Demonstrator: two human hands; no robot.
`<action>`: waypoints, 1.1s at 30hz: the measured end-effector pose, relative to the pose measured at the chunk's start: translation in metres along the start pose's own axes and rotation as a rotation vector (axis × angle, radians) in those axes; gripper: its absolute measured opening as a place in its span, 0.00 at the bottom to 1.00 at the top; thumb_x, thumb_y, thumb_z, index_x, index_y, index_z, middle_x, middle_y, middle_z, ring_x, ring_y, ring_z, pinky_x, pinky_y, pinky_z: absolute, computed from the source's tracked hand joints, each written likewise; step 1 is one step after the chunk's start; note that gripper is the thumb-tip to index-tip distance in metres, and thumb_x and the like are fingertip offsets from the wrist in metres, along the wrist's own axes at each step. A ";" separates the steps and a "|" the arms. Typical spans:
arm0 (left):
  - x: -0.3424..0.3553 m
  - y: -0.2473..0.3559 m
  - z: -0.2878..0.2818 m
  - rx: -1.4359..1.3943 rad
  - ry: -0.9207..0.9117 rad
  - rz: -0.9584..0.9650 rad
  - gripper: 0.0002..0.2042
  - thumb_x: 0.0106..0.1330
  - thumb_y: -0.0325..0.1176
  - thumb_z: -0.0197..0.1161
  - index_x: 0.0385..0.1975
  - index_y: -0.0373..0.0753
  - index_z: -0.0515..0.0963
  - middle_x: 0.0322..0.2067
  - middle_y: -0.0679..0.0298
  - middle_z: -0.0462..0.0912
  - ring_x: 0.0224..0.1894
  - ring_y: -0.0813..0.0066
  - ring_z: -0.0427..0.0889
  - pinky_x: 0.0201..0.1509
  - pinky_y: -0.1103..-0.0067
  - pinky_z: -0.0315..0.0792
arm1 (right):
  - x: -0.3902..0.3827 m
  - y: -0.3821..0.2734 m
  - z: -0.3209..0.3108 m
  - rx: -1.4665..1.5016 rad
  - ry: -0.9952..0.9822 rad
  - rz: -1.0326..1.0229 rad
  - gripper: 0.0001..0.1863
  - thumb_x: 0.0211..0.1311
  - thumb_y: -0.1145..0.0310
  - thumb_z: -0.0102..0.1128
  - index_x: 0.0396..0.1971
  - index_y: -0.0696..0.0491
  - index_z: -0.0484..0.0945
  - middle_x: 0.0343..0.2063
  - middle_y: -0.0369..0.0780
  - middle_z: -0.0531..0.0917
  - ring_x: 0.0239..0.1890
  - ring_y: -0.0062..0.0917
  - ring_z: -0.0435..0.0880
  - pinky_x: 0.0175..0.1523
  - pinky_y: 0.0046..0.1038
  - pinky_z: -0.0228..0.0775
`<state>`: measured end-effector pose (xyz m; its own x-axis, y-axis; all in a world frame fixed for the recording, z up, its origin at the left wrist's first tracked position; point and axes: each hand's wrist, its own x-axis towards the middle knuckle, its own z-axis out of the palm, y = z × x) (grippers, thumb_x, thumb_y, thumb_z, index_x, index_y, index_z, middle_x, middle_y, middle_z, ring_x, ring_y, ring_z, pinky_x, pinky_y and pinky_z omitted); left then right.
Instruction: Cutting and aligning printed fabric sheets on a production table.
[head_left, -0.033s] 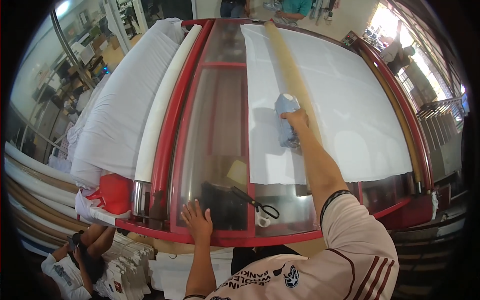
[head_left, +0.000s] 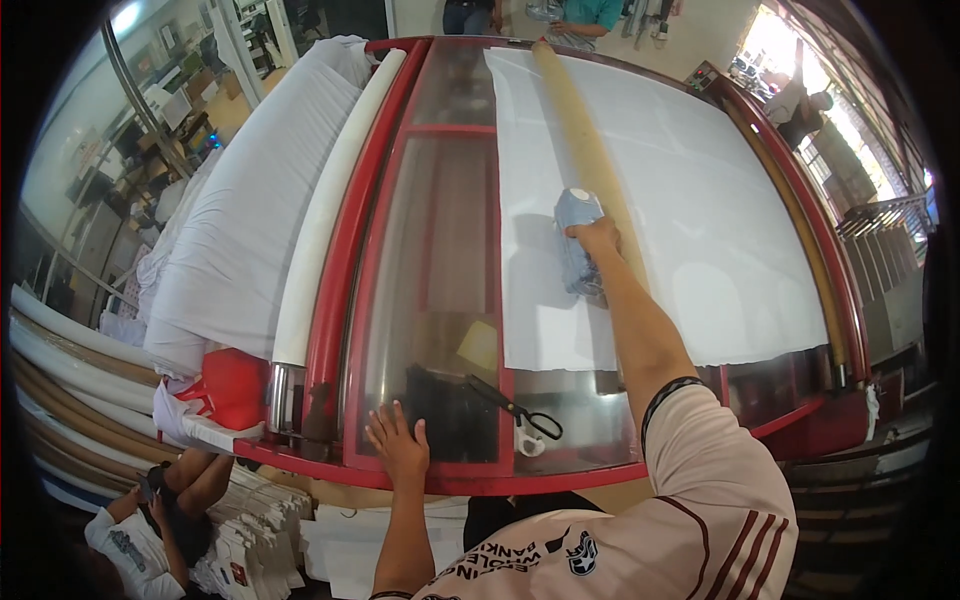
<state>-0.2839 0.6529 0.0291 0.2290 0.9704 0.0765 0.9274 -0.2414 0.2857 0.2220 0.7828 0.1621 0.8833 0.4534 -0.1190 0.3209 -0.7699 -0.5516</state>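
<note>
My right hand [head_left: 597, 236] is closed around a blue-grey, block-like object [head_left: 573, 262] with a pale round spot on its far end. I cannot make out its exact kind. It rests on, or just over, a white sheet [head_left: 715, 240], left of a long tan tube [head_left: 583, 140] lying across that sheet. Spread flat, my left hand [head_left: 400, 445] touches the near end of the red-framed, glass-topped table [head_left: 445, 220]. To its right lie black-handled scissors [head_left: 513, 408] and a small white ring-shaped piece [head_left: 528, 440].
A white roller [head_left: 335, 215] and white draped fabric [head_left: 255, 210] run along the left. A red bundle [head_left: 233, 390] sits at the near left corner. Long rolls [head_left: 80, 365] are stacked beyond. A seated person [head_left: 150, 520] is at lower left; others stand at the far end and far right.
</note>
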 end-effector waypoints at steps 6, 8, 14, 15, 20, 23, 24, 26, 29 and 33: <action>-0.006 -0.002 -0.012 0.047 -0.050 -0.027 0.31 0.72 0.50 0.50 0.69 0.36 0.59 0.68 0.42 0.57 0.73 0.42 0.48 0.74 0.49 0.40 | 0.028 -0.027 0.027 -0.094 0.010 0.005 0.44 0.37 0.51 0.80 0.54 0.61 0.75 0.53 0.50 0.80 0.59 0.43 0.76 0.63 0.39 0.68; -0.003 0.006 -0.007 0.055 -0.057 -0.015 0.31 0.72 0.50 0.49 0.69 0.35 0.58 0.68 0.42 0.56 0.73 0.41 0.47 0.74 0.49 0.40 | 0.060 -0.024 0.032 -0.107 0.022 0.022 0.45 0.39 0.48 0.79 0.55 0.61 0.74 0.54 0.50 0.79 0.59 0.44 0.75 0.63 0.41 0.67; 0.004 0.009 -0.010 0.097 -0.090 -0.033 0.31 0.73 0.49 0.49 0.69 0.35 0.59 0.68 0.41 0.56 0.73 0.41 0.49 0.74 0.50 0.40 | 0.072 -0.030 0.058 -0.241 0.011 0.063 0.48 0.47 0.36 0.69 0.59 0.61 0.70 0.61 0.51 0.70 0.65 0.45 0.68 0.66 0.49 0.61; 0.006 0.010 -0.012 0.084 -0.082 -0.032 0.31 0.73 0.49 0.49 0.69 0.35 0.59 0.68 0.41 0.56 0.73 0.41 0.49 0.74 0.49 0.40 | 0.066 -0.031 0.055 -0.229 -0.025 0.091 0.50 0.49 0.34 0.66 0.61 0.61 0.68 0.63 0.52 0.67 0.67 0.45 0.65 0.66 0.51 0.59; 0.009 0.013 -0.014 0.083 -0.081 -0.033 0.31 0.72 0.49 0.51 0.69 0.35 0.59 0.67 0.41 0.58 0.72 0.41 0.50 0.74 0.49 0.41 | 0.071 -0.030 0.052 -0.231 -0.022 0.072 0.57 0.49 0.29 0.61 0.65 0.64 0.60 0.63 0.52 0.67 0.66 0.44 0.65 0.64 0.51 0.61; 0.009 0.014 -0.012 0.058 -0.089 -0.033 0.31 0.71 0.49 0.51 0.69 0.36 0.59 0.67 0.41 0.58 0.72 0.41 0.50 0.74 0.49 0.41 | 0.075 -0.024 0.050 -0.137 0.023 0.048 0.57 0.52 0.30 0.60 0.67 0.62 0.57 0.66 0.54 0.63 0.69 0.46 0.60 0.68 0.50 0.57; 0.007 0.013 -0.011 0.060 -0.093 -0.031 0.32 0.71 0.49 0.52 0.69 0.36 0.59 0.68 0.41 0.57 0.72 0.41 0.50 0.74 0.50 0.41 | 0.077 -0.018 0.046 -0.046 0.047 0.005 0.55 0.52 0.33 0.63 0.68 0.60 0.56 0.67 0.55 0.60 0.71 0.48 0.55 0.70 0.50 0.53; 0.007 0.013 -0.009 0.049 -0.082 -0.027 0.32 0.71 0.49 0.52 0.69 0.36 0.59 0.68 0.42 0.57 0.72 0.41 0.50 0.74 0.50 0.41 | 0.065 0.017 0.038 0.000 0.155 -0.225 0.54 0.54 0.36 0.63 0.69 0.59 0.54 0.68 0.55 0.59 0.72 0.48 0.54 0.72 0.49 0.51; 0.005 0.009 -0.017 0.037 -0.070 -0.037 0.32 0.71 0.49 0.52 0.69 0.36 0.59 0.68 0.42 0.56 0.73 0.42 0.50 0.74 0.50 0.41 | 0.007 0.093 -0.003 -0.249 0.381 -0.436 0.50 0.57 0.45 0.65 0.73 0.47 0.48 0.69 0.53 0.56 0.73 0.47 0.52 0.72 0.50 0.49; 0.003 0.002 -0.020 0.042 -0.101 -0.027 0.32 0.71 0.49 0.51 0.69 0.35 0.58 0.69 0.42 0.55 0.73 0.42 0.47 0.74 0.50 0.39 | -0.105 0.177 -0.066 -0.487 0.153 0.207 0.51 0.54 0.46 0.67 0.74 0.37 0.47 0.69 0.55 0.54 0.72 0.49 0.53 0.71 0.54 0.50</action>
<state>-0.2873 0.6548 0.0494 0.2303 0.9727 -0.0275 0.9447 -0.2167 0.2461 0.2085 0.5691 0.1310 0.9727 0.2280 -0.0425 0.2242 -0.9713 -0.0790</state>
